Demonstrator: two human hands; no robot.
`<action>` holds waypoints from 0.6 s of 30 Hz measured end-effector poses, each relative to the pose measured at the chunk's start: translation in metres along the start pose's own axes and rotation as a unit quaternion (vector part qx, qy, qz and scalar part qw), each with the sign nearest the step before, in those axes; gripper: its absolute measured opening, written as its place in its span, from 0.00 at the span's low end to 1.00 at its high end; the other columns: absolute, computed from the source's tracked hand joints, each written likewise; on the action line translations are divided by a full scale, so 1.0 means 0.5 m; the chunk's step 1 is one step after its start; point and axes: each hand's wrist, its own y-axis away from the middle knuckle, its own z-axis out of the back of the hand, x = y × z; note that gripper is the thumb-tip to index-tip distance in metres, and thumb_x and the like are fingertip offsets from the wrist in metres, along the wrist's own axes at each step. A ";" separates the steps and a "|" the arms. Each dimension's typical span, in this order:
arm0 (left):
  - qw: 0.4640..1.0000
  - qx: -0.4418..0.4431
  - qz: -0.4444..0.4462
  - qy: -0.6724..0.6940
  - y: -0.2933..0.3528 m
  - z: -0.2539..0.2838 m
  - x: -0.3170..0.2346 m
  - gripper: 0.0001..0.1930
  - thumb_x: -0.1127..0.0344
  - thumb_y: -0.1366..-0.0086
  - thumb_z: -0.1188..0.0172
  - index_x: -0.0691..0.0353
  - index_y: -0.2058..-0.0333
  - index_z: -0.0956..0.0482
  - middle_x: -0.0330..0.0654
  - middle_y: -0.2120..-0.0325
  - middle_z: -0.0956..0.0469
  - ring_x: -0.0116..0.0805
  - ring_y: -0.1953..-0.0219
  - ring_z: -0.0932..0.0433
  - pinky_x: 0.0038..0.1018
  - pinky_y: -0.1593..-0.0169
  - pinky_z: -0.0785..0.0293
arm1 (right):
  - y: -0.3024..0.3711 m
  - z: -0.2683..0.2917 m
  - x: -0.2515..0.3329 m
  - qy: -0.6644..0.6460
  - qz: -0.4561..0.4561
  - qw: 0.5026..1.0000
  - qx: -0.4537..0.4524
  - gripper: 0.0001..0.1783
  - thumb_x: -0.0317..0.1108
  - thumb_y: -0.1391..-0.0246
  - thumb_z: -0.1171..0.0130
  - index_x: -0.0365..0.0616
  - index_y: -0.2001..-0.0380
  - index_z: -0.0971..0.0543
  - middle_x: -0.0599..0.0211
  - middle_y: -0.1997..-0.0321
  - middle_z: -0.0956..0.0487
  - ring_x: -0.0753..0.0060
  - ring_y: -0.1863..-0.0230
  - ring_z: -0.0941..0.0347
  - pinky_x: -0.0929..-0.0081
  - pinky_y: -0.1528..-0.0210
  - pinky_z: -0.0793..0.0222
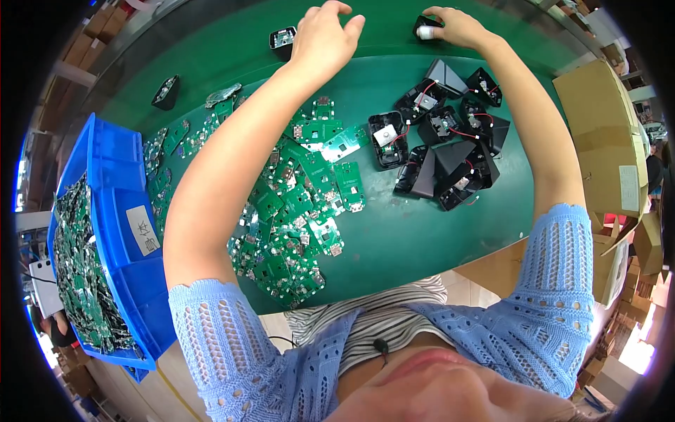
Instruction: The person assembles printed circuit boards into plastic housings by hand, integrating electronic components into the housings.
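Note:
At the far side of the bench, my right hand (458,28) is closed around a small black plastic housing (420,25); something white covers one fingertip. My left hand (327,34) is raised at the far middle, its visible fingers apart and nothing seen in them. Just left of that hand stands a black housing with a circuit board inside (283,43), partly behind the wrist. Below my left forearm spreads a loose pile of green circuit boards (309,184). Several open black housings with red wires (450,126) are heaped left of my right forearm.
Another black housing (166,93) stands alone at the far left. A blue bin (119,211) packed with circuit boards sits at the bench's left edge. An open cardboard box (598,133) flanks the right side. The green bench top (394,246) shows between the piles.

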 end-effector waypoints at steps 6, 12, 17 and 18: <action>0.990 0.097 0.046 0.087 0.002 -0.013 0.026 0.20 0.53 0.43 0.46 0.63 0.59 0.26 0.50 0.69 0.23 0.43 0.64 0.24 0.35 0.58 0.29 | 0.001 0.003 0.023 0.002 0.096 0.995 -0.002 0.25 0.33 0.59 0.40 0.45 0.54 0.31 0.51 0.55 0.29 0.50 0.52 0.33 0.60 0.49 0.37; 0.846 0.163 0.327 0.389 0.014 0.035 -0.115 0.27 0.45 0.38 0.51 0.67 0.56 0.31 0.42 0.66 0.28 0.32 0.61 0.28 0.29 0.59 0.26 | 0.079 0.072 0.148 -0.139 0.261 0.951 -0.088 0.23 0.29 0.59 0.42 0.38 0.56 0.33 0.49 0.57 0.30 0.48 0.53 0.34 0.63 0.50 0.38; 0.800 0.189 0.247 0.513 0.054 0.100 -0.111 0.22 0.53 0.35 0.52 0.69 0.55 0.33 0.44 0.65 0.27 0.30 0.67 0.27 0.25 0.62 0.26 | 0.152 0.124 0.243 -0.160 0.346 0.920 -0.096 0.21 0.21 0.57 0.47 0.36 0.55 0.32 0.51 0.57 0.29 0.54 0.54 0.32 0.67 0.50 0.35; 0.804 0.197 0.219 0.516 0.067 0.121 -0.107 0.21 0.54 0.35 0.52 0.69 0.55 0.33 0.43 0.65 0.27 0.29 0.68 0.27 0.24 0.64 0.27 | 0.163 0.137 0.244 -0.289 0.327 0.898 -0.060 0.20 0.19 0.57 0.48 0.36 0.56 0.32 0.52 0.58 0.29 0.57 0.55 0.31 0.67 0.52 0.34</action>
